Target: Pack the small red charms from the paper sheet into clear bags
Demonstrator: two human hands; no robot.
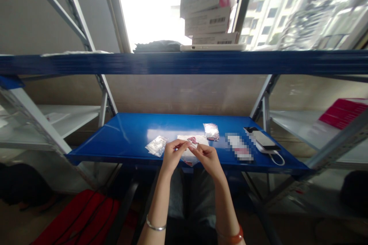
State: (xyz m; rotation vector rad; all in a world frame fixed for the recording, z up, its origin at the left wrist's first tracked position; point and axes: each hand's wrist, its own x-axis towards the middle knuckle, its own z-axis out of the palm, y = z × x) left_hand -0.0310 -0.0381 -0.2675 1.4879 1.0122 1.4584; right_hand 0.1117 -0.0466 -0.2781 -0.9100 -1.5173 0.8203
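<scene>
My left hand and my right hand meet at the front edge of the blue table, thumbs and fingertips pinched together. Between them they hold a small clear plastic bag, which hangs below the fingertips with a little red showing at its bottom. Just beyond the fingers, a cluster of small dark red pieces rests on a white sheet. Left of my left hand is a pile of clear plastic bags. A stack of filled shiny packets lies beyond my right hand.
On the right of the blue table are a blurred-out packet and a phone with a white cable. A blue shelf beam crosses above, with stacked white boxes on it. Metal posts flank the table.
</scene>
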